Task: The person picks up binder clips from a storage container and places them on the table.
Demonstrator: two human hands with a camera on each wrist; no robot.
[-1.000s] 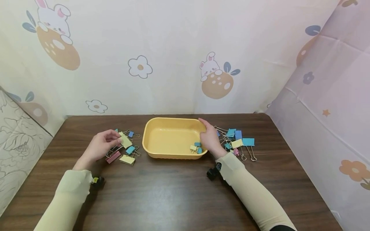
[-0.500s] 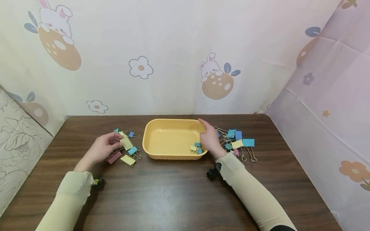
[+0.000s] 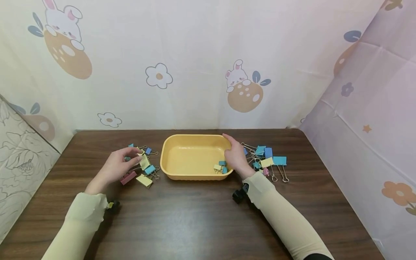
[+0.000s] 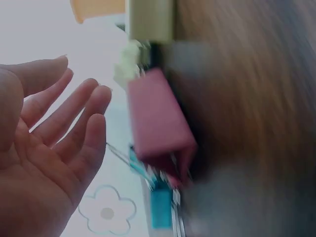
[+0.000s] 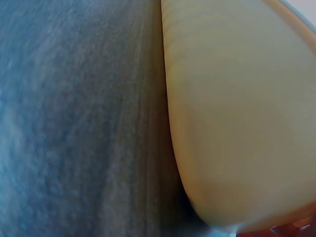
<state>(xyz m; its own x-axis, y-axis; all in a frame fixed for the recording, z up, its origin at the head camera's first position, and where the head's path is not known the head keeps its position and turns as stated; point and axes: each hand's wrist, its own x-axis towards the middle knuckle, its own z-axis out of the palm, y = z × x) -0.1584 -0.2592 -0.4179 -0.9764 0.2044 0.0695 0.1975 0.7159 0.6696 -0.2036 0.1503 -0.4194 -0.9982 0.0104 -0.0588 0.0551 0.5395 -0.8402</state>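
My left hand (image 3: 118,165) hovers over a loose pile of binder clips on the left, its fingers loosely bent. Just by its fingertips lies a pale yellow binder clip (image 3: 144,162). In the left wrist view the palm and fingers (image 4: 89,113) hold nothing, and a pink binder clip (image 4: 155,113) shows large and blurred beside them. My right hand (image 3: 236,156) grips the right end of a yellow plastic tray (image 3: 188,177); some of its fingers are hidden. Inside the tray's near right corner sit small clips, among them a yellow one (image 3: 217,167).
Right of the tray lies a second pile of binder clips, including a large blue one (image 3: 279,160) and a yellow one (image 3: 267,162). The dark wooden table (image 3: 182,216) meets a patterned curtain (image 3: 195,101) behind. The tray wall (image 5: 237,113) fills much of the right wrist view.
My left hand has come off the pale yellow clip, which now lies slightly farther right, and its fingers have spread. My right hand stays at the tray.
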